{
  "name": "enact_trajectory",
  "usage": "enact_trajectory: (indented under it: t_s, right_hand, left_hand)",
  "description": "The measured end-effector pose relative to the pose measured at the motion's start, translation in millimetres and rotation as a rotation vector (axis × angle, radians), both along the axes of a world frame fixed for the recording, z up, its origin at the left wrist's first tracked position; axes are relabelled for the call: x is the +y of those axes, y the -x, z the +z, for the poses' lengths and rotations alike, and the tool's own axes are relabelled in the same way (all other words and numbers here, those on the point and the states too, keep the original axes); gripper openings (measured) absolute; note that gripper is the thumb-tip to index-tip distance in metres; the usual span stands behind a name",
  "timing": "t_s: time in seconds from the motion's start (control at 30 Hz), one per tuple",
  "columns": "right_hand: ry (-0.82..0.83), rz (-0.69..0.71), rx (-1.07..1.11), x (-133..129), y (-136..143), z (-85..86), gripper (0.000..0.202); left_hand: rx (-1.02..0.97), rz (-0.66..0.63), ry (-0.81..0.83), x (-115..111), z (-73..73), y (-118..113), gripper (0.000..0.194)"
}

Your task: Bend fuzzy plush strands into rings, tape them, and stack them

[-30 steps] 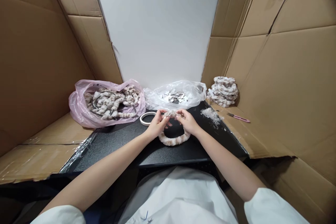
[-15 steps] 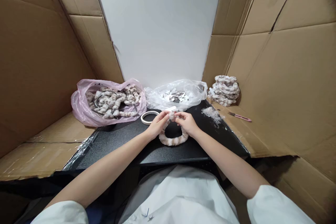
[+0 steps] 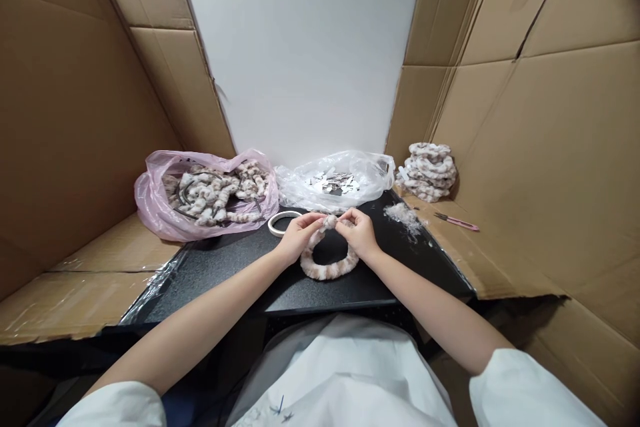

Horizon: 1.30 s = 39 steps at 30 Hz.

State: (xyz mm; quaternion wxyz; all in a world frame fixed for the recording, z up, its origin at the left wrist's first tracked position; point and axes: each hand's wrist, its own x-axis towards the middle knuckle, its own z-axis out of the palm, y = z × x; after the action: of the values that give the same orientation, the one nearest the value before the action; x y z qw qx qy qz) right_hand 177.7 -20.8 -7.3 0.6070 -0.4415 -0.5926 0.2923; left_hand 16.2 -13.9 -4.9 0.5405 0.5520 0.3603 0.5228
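A fluffy beige and white ring (image 3: 329, 271) rests on the black table, its far part raised between my hands. My left hand (image 3: 300, 237) pinches it at the upper left. From the other side, my right hand (image 3: 359, 233) grips the same far part, with the fingertips of both hands close together. Just behind my left hand lies a roll of white tape (image 3: 274, 225), partly covered by that hand. Small details of the fabric between the fingertips are hidden.
A pink bag (image 3: 150, 213) of fluffy pieces stands at the left, a clear bag (image 3: 295, 195) of small flat pieces behind the hands. At the right are stacked fluffy rings (image 3: 431, 173), loose fluff (image 3: 404, 217) and pink-handled snips (image 3: 463, 223). Cardboard walls (image 3: 560, 147) flank the table.
The white tab that stuck out above the fingertips no longer shows. Both hands have shifted slightly, and the ring's near edge sits a little lower and further left.
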Motion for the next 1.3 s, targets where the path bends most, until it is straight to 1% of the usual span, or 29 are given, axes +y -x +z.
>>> enact_trajectory:
  t_s: [0.1,0.23,0.4,0.5,0.57,0.77,0.87,0.97,1.1,1.3]
  right_hand:
    - [-0.004,0.068,-0.010,-0.8,0.9,-1.1,0.010]
    - [0.048,0.258,0.082,-0.2,2.6,-0.6,0.018]
    - [0.189,0.419,0.286,1.9,5.1,1.3,0.033]
    - [0.290,0.473,0.332,1.8,4.9,1.6,0.037]
    - [0.320,0.476,0.304,1.3,4.3,1.0,0.036]
    - [0.326,0.443,0.235,1.6,2.6,-3.7,0.033]
    - [0.349,0.438,0.249,2.5,3.5,-6.0,0.033]
    - [0.351,0.391,0.283,3.0,5.5,-6.7,0.034]
    - [0.334,0.335,0.312,2.2,7.1,-5.4,0.036]
    - [0.375,0.340,0.335,0.5,5.1,-3.4,0.034]
  left_hand:
    - [0.030,-0.008,-0.018,-2.9,2.8,0.0,0.039]
    - [0.039,-0.034,-0.033,-4.5,3.7,-0.3,0.042]
    - [0.011,0.085,-0.073,-0.9,0.9,0.2,0.043]
    - [0.019,0.102,-0.059,0.0,0.4,0.8,0.044]
    - [0.028,0.091,-0.052,-0.3,0.5,0.8,0.045]
    - [0.042,0.066,-0.027,-1.0,0.8,0.7,0.044]
    - [0.067,0.056,-0.038,-2.1,1.7,0.5,0.042]
    - [0.080,0.018,-0.057,-3.5,2.3,0.4,0.040]
    - [0.050,-0.043,-0.041,-4.0,1.5,1.3,0.042]
    - [0.039,-0.092,-0.047,-2.3,0.3,2.5,0.042]
